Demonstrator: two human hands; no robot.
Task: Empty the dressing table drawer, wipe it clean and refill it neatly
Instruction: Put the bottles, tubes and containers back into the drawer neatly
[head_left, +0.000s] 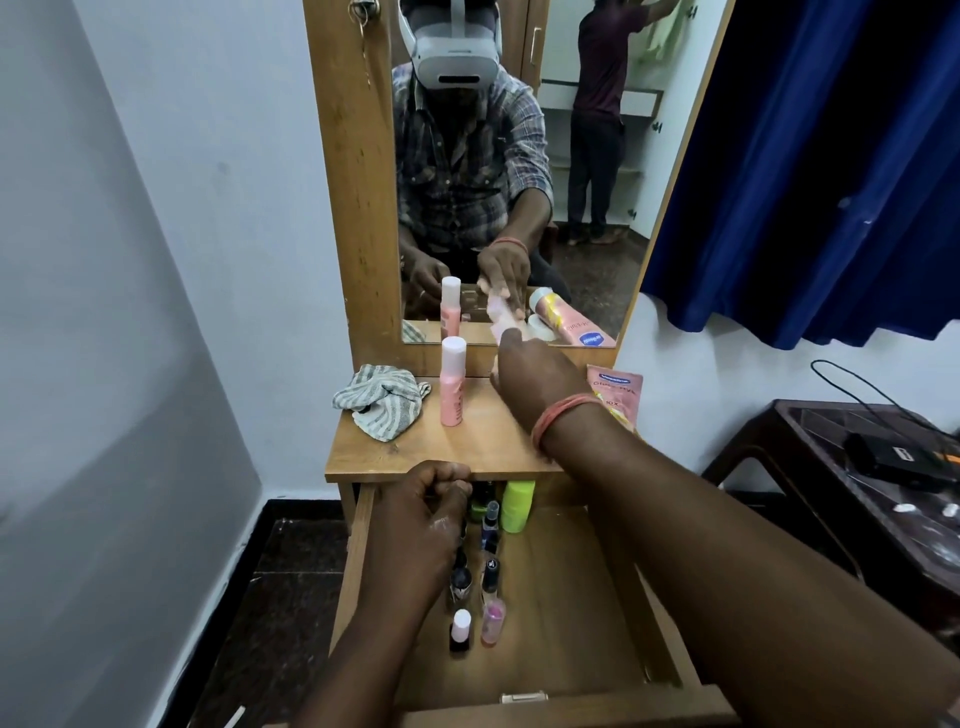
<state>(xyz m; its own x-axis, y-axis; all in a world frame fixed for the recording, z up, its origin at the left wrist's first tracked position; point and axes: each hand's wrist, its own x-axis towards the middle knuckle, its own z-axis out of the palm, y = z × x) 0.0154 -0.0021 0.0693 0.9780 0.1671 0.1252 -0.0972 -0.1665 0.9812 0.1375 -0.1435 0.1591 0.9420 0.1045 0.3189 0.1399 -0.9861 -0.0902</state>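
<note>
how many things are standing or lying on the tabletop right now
4 at least: a striped cloth at left, a pink bottle upright beside it, a pink tube at right, and a pale item in the right hand by the mirror. The arm may hide more.

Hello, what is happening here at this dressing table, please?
A person is working through the open drawer of a dressing table. The right hand reaches over the tabletop towards the mirror, holding a pale pink item, blurred. The left hand is curled over small bottles inside the drawer. A pink bottle, a striped cloth and a pink tube are on top.
</note>
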